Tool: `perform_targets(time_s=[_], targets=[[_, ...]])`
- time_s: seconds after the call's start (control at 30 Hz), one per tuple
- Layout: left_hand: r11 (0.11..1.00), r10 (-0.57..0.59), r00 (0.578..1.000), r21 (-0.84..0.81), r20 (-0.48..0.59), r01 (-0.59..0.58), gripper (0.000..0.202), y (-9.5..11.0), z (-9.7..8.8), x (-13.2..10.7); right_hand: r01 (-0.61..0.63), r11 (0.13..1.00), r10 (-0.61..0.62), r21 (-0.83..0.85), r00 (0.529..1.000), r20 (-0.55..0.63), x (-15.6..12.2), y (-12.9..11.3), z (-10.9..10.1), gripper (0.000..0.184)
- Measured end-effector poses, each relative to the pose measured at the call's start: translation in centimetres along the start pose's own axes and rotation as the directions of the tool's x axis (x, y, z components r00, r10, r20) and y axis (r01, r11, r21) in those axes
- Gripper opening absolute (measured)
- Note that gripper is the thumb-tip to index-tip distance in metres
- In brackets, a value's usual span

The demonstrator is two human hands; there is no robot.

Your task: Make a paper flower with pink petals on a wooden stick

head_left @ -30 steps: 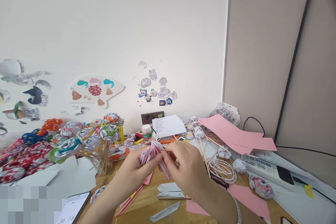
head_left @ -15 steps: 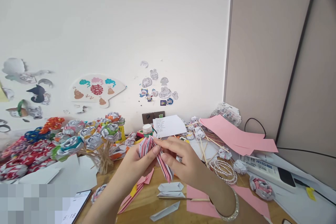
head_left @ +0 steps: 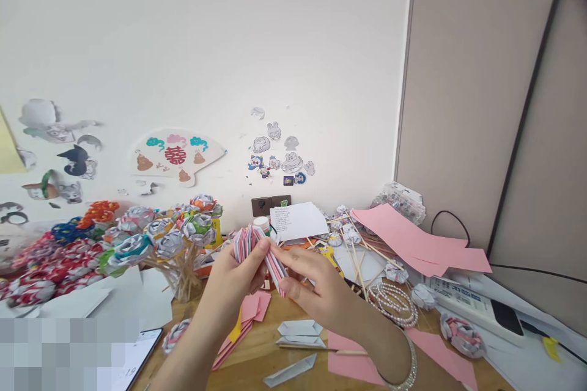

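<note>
My left hand (head_left: 233, 284) pinches a bundle of folded pink and white paper pieces (head_left: 251, 244) at its top, above the wooden desk (head_left: 257, 366). From the right, my right hand (head_left: 316, 290) grips the lower strip of the same bundle with thumb and fingers closed on it. A beaded bracelet (head_left: 408, 363) circles my right wrist. Folded white paper pieces (head_left: 298, 333) and pink folded strips (head_left: 250, 314) lie on the desk right under my hands.
Paper roses on wooden sticks (head_left: 169, 244) stand at the left, with red and blue paper flowers (head_left: 50, 263) beyond. Pink sheets (head_left: 413, 241), loose sticks (head_left: 358, 259), a bead bracelet (head_left: 394, 302) and a glue bottle (head_left: 262, 224) lie behind. A phone (head_left: 132, 363) rests at the lower left.
Both hands have lifted the paper bundle a little and shifted it left. My right hand has slid down along the lower strip while my left keeps its pinch.
</note>
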State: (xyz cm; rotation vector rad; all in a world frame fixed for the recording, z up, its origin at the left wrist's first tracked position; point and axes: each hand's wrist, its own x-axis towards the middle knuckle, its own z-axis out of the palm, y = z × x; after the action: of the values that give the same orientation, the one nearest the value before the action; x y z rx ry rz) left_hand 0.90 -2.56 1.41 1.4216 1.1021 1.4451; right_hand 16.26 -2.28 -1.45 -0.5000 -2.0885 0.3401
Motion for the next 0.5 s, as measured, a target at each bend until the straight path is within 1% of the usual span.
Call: perform_targets(time_s=[0.07, 0.2, 0.33, 0.43, 0.5], targets=[[0.999, -0.003, 1.0, -0.034, -0.016, 0.003, 0.043, -0.2, 0.1, 0.0, 0.016, 0.999, -0.016, -0.036, 1.0, 0.005, -0.1, 0.0, 0.4, 0.048], [0.991, -0.001, 0.999, -0.131, -0.039, -0.004, 0.044, -0.7, 0.4, 0.0, 0.004, 0.994, -0.002, -0.11, 1.0, 0.021, -0.2, 0.4, 1.3, 0.06], [0.974, -0.034, 0.999, -0.225, -0.029, 0.026, 0.046, -1.0, 0.8, -0.1, 0.037, 0.986, -0.033, -0.162, 0.999, 0.028, -0.3, 0.7, 1.6, 0.058], [0.966, -0.057, 0.998, -0.255, -0.02, 0.05, 0.047, -1.0, 0.9, -0.2, 0.042, 0.984, -0.033, -0.175, 0.998, 0.052, -0.3, 0.7, 1.5, 0.056], [0.965, -0.052, 0.998, -0.258, -0.033, 0.041, 0.047, -0.9, 0.9, -0.2, 0.043, 0.982, -0.029, -0.185, 0.997, 0.078, -0.3, 0.8, 1.3, 0.058]])
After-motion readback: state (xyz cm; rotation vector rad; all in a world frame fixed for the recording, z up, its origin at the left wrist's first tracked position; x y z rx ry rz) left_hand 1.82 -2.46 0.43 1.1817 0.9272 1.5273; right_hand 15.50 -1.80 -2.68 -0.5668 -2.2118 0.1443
